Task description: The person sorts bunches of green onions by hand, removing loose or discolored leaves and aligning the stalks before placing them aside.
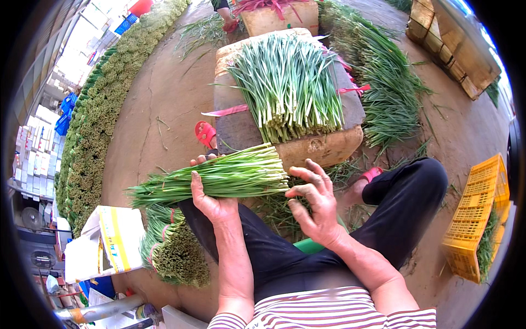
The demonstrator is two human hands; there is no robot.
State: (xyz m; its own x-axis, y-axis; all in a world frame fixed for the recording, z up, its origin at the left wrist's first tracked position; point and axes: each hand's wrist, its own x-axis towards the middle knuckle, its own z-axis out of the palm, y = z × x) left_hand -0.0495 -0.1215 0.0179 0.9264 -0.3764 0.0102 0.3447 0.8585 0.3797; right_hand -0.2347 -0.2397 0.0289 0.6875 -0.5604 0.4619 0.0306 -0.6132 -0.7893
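My left hand (211, 200) is wrapped round a thick bunch of garlic chives (235, 172). The bunch lies sideways above my left thigh, pale cut ends to the right and leaf tips to the left. By those cut ends is my right hand (316, 203), its fingers spread and curved with nothing held; whether a fingertip touches the stalks I cannot tell. Beyond the bunch, a larger loose pile of garlic chives (290, 88) rests on a grey-topped block (233, 129), cut ends toward me. A pink ribbon (230, 110) runs under that pile.
Loose greens (383, 93) lie right of the block. At the right is a yellow crate (474, 214). Tied bundles (178, 252) stand by a white box (118, 238) at lower left. A long bundle stack (104, 115) lines the left. Another person's foot (230, 24) shows at the far end.
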